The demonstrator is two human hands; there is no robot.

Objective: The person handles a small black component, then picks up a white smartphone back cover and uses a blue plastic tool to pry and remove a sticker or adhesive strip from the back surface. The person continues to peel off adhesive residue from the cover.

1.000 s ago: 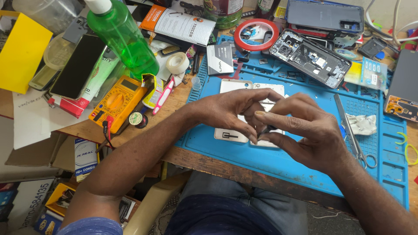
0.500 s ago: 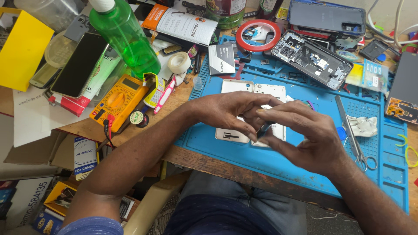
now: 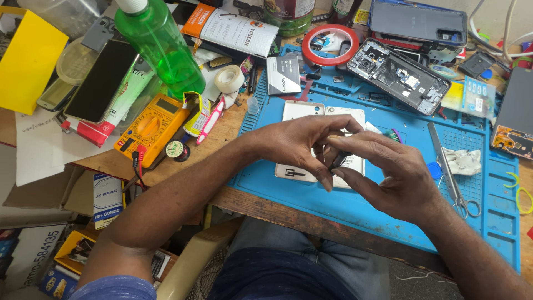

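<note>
Both hands have barely shifted, left hand (image 3: 297,145) and right hand (image 3: 391,178) pinching a small dark part (image 3: 338,160).

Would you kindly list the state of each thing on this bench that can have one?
Left hand: pinching a small dark part.
Right hand: pinching the same part.
White phone: flat on the blue mat, partly hidden.
Dark phone: back off, insides showing.
Green bottle: capped, tilted.
Yellow multimeter: lying flat.
Scissors: shut.
</note>
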